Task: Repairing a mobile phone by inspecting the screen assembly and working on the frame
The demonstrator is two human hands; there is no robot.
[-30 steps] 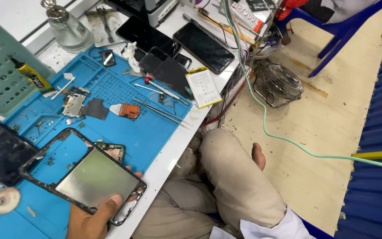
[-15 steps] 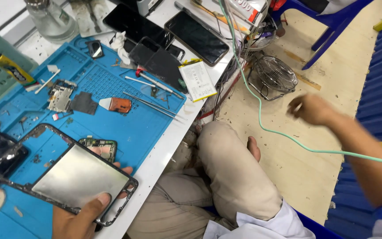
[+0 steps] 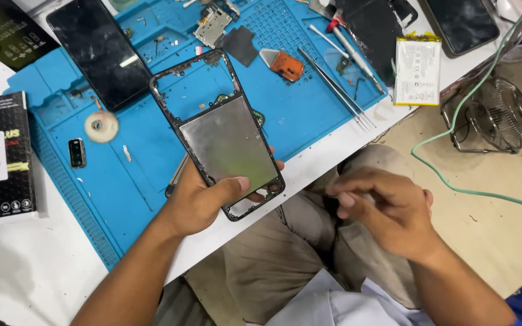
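Fingers (image 3: pixel 260 194) of the left hand (image 3: pixel 203 202) pinch the near end of the phone frame (image 3: pixel 222 133), thumb across its metal plate. Its long axis runs away and leftward over the blue repair mat (image 3: pixel 309 115) on the table (image 3: pixel 25 271). Right hand (image 3: pixel 388 211) hovers beside it over the lap, fingers loosely curled and empty, near tweezers (image 3: pixel 336 90).

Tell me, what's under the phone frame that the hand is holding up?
Under the phone frame lies the blue mat, showing through its open top part. A dark part pokes out beside the left hand. The metal plate hides the rest.
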